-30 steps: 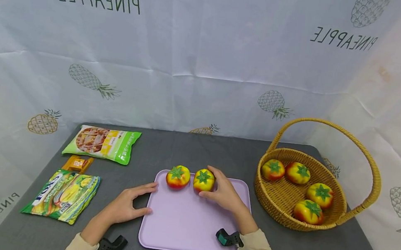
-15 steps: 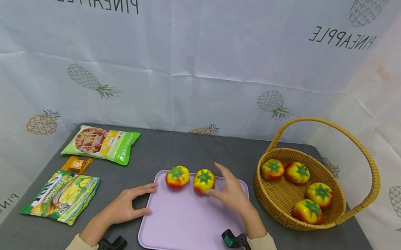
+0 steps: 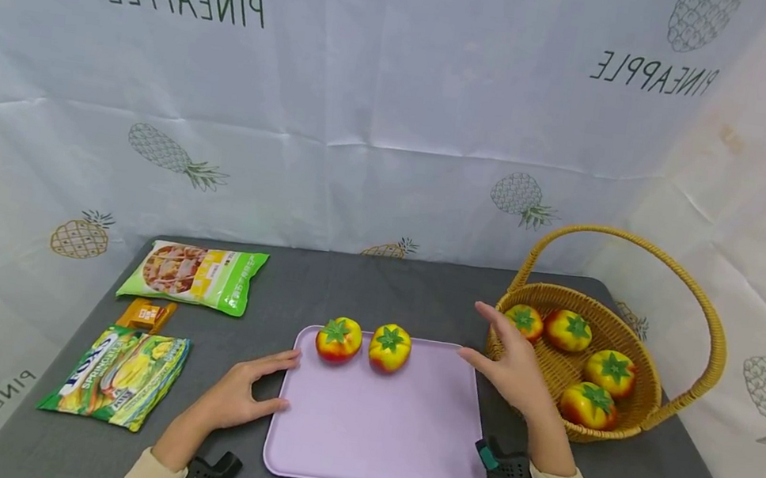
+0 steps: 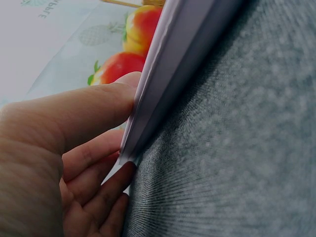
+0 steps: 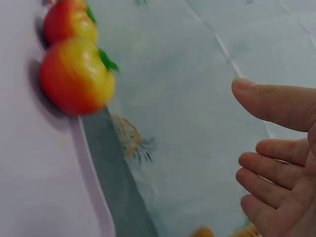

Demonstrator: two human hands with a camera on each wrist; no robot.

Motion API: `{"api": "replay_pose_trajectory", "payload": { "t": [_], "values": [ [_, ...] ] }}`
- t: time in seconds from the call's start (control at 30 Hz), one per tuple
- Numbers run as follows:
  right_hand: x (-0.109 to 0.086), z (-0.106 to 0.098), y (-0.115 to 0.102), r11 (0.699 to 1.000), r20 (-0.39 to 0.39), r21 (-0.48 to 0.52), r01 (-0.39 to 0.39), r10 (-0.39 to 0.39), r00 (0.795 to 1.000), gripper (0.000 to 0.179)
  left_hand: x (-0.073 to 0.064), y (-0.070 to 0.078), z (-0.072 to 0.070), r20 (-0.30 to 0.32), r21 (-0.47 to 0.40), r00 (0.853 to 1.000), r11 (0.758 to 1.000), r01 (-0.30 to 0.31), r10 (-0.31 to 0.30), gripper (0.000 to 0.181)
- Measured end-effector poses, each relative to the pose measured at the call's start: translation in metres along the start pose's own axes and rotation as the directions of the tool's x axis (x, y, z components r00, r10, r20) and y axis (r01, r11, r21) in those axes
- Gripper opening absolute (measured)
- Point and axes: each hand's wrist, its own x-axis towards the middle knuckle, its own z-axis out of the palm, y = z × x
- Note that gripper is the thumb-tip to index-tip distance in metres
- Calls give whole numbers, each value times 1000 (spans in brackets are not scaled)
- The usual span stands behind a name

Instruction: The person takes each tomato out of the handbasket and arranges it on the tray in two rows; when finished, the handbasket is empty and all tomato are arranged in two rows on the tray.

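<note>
On the back part of a pale purple tray (image 3: 377, 430) sit two red-and-yellow, tomato-like fruits with green star-shaped tops, a left fruit (image 3: 339, 340) and a right fruit (image 3: 389, 348). My left hand (image 3: 240, 395) touches the tray's left edge; in the left wrist view its thumb (image 4: 106, 101) lies against the rim, with relaxed fingers beside it. Between the tray's right edge and a wicker basket (image 3: 559, 370) hovers my right hand (image 3: 517, 369), fingers spread, holding nothing. It partly covers the nearest basket fruit (image 3: 524, 320).
The basket holds several such fruits, and its tall handle (image 3: 717, 336) arches above them. At the left of the dark table (image 3: 348, 287) lie a green-and-white food bag (image 3: 195, 274), a small orange packet (image 3: 147, 314) and a green-and-yellow bag (image 3: 118, 376).
My right hand let go of the right fruit on the tray, then moved right to the basket's near left side. My left hand stayed at the tray edge.
</note>
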Motion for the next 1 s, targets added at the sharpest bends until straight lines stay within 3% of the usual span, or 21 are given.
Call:
{"api": "replay_pose_trajectory", "payload": {
  "t": [0.2, 0.37, 0.7, 1.0],
  "values": [
    [-17, -35, 14, 997, -59, -33, -71, 69, 996, 69, -1, 0, 1, 6, 0, 1000, 1000, 4, -4, 58],
    [-31, -59, 25, 991, -60, -42, -124, 121, 991, 70, -1, -1, 1, 7, -4, 1000, 1000, 4, -4, 58],
    [-53, -97, 42, 967, 37, -65, -245, 248, 968, 74, -1, -1, 2, 9, -10, 1000, 1000, 6, -6, 58],
    [-60, -107, 51, 939, 147, -160, -303, 326, 934, 78, 0, -2, 1, -6, -1, 1000, 1000, -5, 5, 58]
  ]
}}
